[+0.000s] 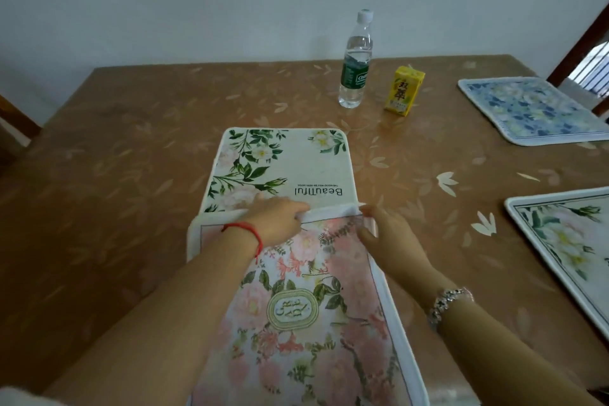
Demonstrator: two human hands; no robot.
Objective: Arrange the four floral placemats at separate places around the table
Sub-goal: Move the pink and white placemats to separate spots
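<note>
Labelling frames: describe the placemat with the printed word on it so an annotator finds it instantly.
Start at the brown leaf-patterned table and find the water bottle near the far edge. Just in front of it lies the cream placemat, its near edge under the pink placemat. Only it has green leaves, white flowers and "Beautiful".

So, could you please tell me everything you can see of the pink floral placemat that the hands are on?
The pink floral placemat looks like soft fabric with a white border, printed with pink blooms, green leaves and an oval emblem. It lies flat at the near table edge, its far end overlapping the cream "Beautiful" placemat. The left hand and the right hand pinch that far edge, which curls up slightly.
</note>
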